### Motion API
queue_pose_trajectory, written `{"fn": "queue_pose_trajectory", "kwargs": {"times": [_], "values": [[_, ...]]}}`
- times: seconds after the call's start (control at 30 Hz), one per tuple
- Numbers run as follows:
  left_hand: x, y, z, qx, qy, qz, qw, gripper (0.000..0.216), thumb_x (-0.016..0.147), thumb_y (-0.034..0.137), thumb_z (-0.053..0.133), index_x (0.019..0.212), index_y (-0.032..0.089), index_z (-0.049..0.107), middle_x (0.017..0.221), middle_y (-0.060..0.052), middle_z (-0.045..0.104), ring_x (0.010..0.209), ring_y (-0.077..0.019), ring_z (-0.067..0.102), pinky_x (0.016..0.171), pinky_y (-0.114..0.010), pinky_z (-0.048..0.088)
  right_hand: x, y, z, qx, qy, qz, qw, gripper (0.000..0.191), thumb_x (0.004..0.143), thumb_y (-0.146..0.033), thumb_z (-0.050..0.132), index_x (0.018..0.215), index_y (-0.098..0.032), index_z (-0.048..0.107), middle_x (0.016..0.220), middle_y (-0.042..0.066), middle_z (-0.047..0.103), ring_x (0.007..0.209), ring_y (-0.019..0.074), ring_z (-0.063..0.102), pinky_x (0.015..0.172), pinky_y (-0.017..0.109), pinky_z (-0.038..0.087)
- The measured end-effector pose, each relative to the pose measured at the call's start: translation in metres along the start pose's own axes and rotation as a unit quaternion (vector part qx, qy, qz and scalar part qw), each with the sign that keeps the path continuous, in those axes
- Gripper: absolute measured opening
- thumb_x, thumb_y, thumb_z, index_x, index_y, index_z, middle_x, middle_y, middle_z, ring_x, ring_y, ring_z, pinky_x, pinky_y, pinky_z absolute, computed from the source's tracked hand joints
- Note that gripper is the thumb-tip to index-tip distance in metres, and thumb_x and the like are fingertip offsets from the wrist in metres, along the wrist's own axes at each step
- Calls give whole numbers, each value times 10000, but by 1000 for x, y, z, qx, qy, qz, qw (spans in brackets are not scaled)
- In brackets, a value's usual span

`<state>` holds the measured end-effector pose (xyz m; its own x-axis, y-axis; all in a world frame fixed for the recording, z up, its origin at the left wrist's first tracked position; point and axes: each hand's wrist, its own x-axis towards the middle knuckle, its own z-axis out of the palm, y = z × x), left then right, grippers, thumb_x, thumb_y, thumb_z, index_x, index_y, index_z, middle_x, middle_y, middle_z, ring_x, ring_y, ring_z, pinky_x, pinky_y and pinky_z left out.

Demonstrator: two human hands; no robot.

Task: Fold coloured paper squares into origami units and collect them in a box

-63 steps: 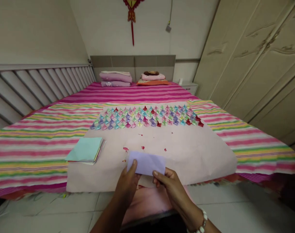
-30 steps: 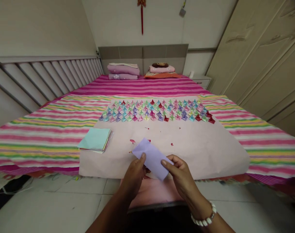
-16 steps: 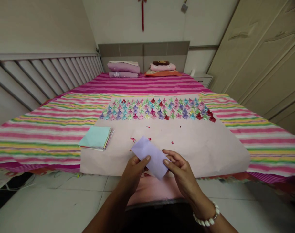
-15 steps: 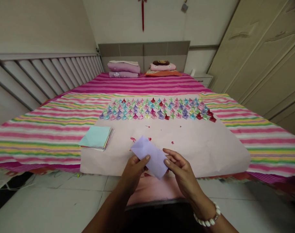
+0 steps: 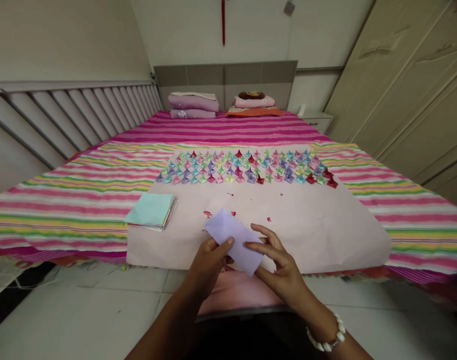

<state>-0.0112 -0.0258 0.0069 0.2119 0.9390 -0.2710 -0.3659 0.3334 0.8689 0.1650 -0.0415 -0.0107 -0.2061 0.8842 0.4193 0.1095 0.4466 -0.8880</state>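
Note:
A folded sheet of purple origami paper point(image 5: 247, 257) is held in the air above the near edge of a large pale sheet. My left hand point(image 5: 211, 255) pinches its left side, thumb on top and the other fingers beneath. At the right side, my right hand point(image 5: 279, 260) has one finger lying across the paper's upper face, with the thumb at the lower right corner, partly hidden behind it. Its index finger is raised off the paper. Creases show near the paper's top left corner.
Rows of small folded paper pieces point(image 5: 238, 172) in many colours cover the far part of the pale sheet point(image 5: 326, 230). A stack of square paper point(image 5: 151, 210) sits at its left. Red scraps point(image 5: 207, 214) lie mid-sheet. Beneath is a striped bed cover point(image 5: 63, 205).
My right hand has shifted its grip: the thumb went from the paper's top to its lower corner, and a finger now lies on the upper face. My left hand keeps its pinch.

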Motion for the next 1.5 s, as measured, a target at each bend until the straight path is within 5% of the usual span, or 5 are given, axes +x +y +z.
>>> {"fn": "queue_pose_trajectory", "kwargs": {"times": [0.53,0.77,1.03,1.2,1.5], "values": [[-1,-7,-12,91,2,22,996,248,708,335,733,826,121,692,689,-18,629,613,-106,514,585,-227,403,2,2,-4,80,15,65,995,70,785,-280,694,809,-235,742,1219,91,587,957,212,603,825,333,468],[-3,-7,-5,90,12,6,996,308,691,394,734,823,118,700,696,-36,657,642,-133,553,625,-261,441,5,-1,3,148,72,157,974,203,780,-324,703,642,-188,642,691,10,644,672,140,592,637,255,445],[-5,-6,6,74,8,51,996,196,660,286,756,771,134,700,693,-20,689,680,-155,595,629,-257,448,5,0,15,204,108,217,949,248,700,-343,772,698,-180,585,612,-12,660,550,121,610,565,237,457],[-3,-8,6,70,-14,54,996,181,678,294,737,743,134,684,669,-20,684,669,-161,605,631,-264,457,9,1,19,268,122,242,924,535,596,-257,845,1058,-223,577,634,-57,650,522,108,601,547,225,455],[0,-10,2,53,6,66,996,223,690,267,732,858,126,688,740,-34,718,673,-163,629,645,-278,482,9,2,22,279,86,275,916,287,563,-314,855,693,-159,651,606,-7,685,514,114,609,540,234,493]]}}
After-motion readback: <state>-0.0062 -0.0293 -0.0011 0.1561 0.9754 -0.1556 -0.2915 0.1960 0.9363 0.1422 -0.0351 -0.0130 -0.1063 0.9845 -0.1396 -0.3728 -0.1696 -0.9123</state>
